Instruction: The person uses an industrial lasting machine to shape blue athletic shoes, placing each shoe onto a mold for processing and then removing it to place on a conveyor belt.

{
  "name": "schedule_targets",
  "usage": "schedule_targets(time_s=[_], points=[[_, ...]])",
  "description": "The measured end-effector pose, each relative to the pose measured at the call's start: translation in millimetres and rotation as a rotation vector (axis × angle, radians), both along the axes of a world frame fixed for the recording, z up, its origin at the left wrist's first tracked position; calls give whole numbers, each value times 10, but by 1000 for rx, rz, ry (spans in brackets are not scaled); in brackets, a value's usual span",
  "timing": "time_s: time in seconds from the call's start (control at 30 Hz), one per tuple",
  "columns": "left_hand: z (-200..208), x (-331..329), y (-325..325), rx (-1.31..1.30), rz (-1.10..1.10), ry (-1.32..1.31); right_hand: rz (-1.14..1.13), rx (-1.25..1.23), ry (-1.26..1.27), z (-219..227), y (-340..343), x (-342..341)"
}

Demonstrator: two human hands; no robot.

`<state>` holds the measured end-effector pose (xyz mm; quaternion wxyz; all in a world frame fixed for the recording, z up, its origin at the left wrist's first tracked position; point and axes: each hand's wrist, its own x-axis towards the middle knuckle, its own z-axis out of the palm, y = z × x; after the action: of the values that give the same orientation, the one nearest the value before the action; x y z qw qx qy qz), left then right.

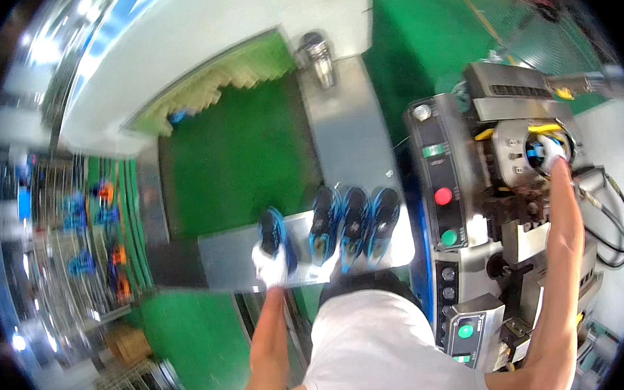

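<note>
Left hand, white-gloved [269,265]: closed on the near end of a single black shoe with bright blue trim [272,226]; fingers partly blurred.
Single shoe position: on the long silver-grey metal table [223,261], lengthwise from near to far; just left of the shoe row, apart from it.
Shoe row: made up of three matching black-and-blue shoes [354,224]; set side by side on the right part of the table.
Right hand, white-gloved [553,150]: inserted at the round opening of the large grey metal machine [510,108], far right; placed at a blue-and-black item [536,152]; width of grip hidden, cannot tell whether holding.
Control panel, tall and black-faced [431,127]: mounted along the left side of the machine; fitted with a round red button [443,196] and, nearer, a round green button [449,238].
Control box, grey metal [487,313]: located at the near end of the panel; fitted with another green button [466,330].
Far side: occupied by a white curved housing [244,24] with a pale green fringed curtain [226,75]; to the right, a shiny silver cylindrical object [322,62].
Left side: lined with metal racks [50,239], bearing blue and orange items; nearer, a brown cardboard box [129,343].
</note>
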<state>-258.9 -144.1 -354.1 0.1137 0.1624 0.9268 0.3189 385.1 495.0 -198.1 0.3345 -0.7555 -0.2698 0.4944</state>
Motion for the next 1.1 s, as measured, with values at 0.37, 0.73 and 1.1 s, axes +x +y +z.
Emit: schedule_targets(time_s=[0.37, 0.73, 1.1], points=[[267, 101, -219, 5, -35, 64, 733, 973, -977, 165, -3803, -2799], [619, -883, -309, 130, -1133, 146, 773, 622, -817, -128, -4915, -3622], [1019, -1059, 358, 104, -939, -437, 548, 28, -558, -1045, -7573, -3233]])
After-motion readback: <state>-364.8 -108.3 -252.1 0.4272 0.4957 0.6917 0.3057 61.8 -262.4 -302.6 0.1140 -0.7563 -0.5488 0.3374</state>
